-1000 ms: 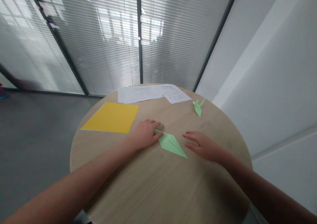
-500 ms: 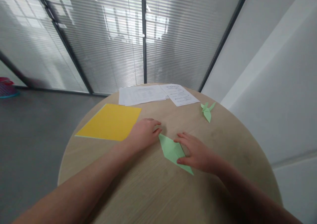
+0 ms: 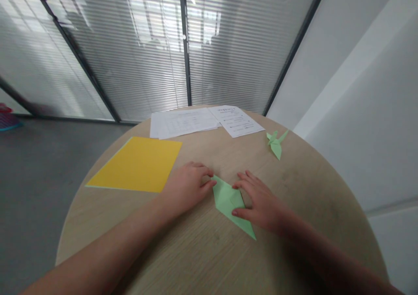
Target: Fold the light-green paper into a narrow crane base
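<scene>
Lying flat between the hands in the head view, the green paper (image 3: 225, 198) looks partway folded: its pointed outline is made, while raised shaping like that of the small green figure (image 3: 276, 148) beyond the right hand (image 3: 264, 204) seems left. That hand is open, thumb and forefinger on the paper. The left hand (image 3: 189, 186) is at its far corner; whether it pinches, I cannot tell.

Left of the table (image 3: 196, 260) a blurred basket (image 3: 9, 120) is cut off, at the table's far side the white sheets' (image 3: 240, 120) print is illegible, and mid-table the right hand (image 3: 264, 204) hides some green paper (image 3: 226, 199).
</scene>
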`<action>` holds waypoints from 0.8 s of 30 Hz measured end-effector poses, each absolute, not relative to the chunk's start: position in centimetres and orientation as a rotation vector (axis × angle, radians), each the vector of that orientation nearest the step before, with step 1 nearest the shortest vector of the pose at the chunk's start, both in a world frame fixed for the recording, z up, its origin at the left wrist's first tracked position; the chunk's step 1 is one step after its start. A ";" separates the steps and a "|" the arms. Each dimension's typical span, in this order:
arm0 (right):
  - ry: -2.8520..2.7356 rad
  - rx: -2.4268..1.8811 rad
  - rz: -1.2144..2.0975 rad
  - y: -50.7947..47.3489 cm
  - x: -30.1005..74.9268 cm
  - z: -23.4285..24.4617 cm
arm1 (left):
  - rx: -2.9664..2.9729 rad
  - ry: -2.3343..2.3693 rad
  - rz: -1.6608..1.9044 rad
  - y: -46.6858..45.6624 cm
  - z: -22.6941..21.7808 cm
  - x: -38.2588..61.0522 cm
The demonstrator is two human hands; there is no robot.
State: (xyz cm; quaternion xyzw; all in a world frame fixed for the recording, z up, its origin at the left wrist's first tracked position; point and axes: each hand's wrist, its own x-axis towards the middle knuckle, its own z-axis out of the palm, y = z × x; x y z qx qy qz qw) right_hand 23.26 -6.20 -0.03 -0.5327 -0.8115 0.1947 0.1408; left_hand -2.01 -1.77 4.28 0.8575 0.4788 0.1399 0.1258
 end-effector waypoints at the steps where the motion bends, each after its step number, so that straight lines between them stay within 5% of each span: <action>1: -2.320 -1.559 0.568 -6.2 23.2 -0.1 | 2.504 1.385 0.395 -1.9 4.3 -1.9; 6: -2.162 -1.634 0.640 -6.4 22.7 0.1 | 2.489 1.334 0.426 -1.9 4.1 -1.7; 16: -1.703 -1.300 1.123 -5.6 23.6 1.6 | 2.088 1.256 1.099 -1.6 3.1 -2.1; 24: -1.343 -1.153 1.263 -5.8 22.1 1.7 | 1.785 0.816 0.962 -3.6 3.1 -0.5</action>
